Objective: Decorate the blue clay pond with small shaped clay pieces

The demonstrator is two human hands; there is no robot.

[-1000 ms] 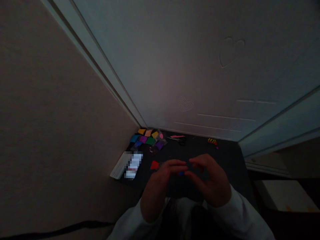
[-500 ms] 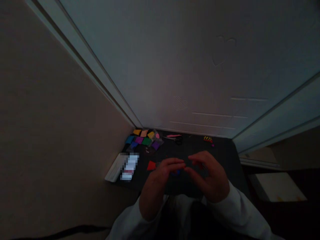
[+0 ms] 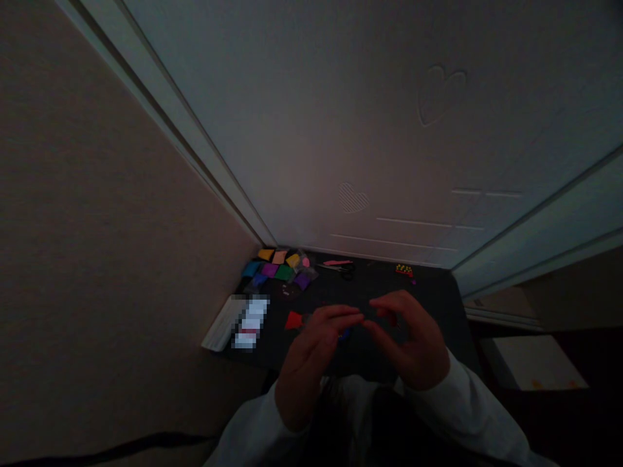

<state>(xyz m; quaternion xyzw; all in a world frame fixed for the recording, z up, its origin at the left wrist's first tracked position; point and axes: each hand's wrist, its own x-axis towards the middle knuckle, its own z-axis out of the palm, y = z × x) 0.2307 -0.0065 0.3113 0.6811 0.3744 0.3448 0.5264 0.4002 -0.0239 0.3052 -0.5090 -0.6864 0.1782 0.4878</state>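
Note:
Over the dark table [image 3: 379,285], my left hand [image 3: 309,357] has its fingers stretched to the right; its thumb is hidden. My right hand [image 3: 416,344] curves toward it, thumb and index finger apart. The right thumb tip meets or nearly meets the left fingertips. I cannot make out anything held between them. A red piece or packet [image 3: 293,320] lies just left of my left hand. Something blue [image 3: 344,335], partly covered, shows beneath the fingers.
Several coloured packets [image 3: 283,272] lie at the back left. Near the wall are scissors [image 3: 347,270], a pink tool [image 3: 337,263] and a red piece with yellow dots [image 3: 403,268]. A blurred bright screen or sheet [image 3: 252,322] rests at the left edge. A white box [image 3: 538,363] stands lower right.
The view has shifted slightly. My right thumb tip has come a little closer to the left fingertips; otherwise both hands keep nearly the same pose.

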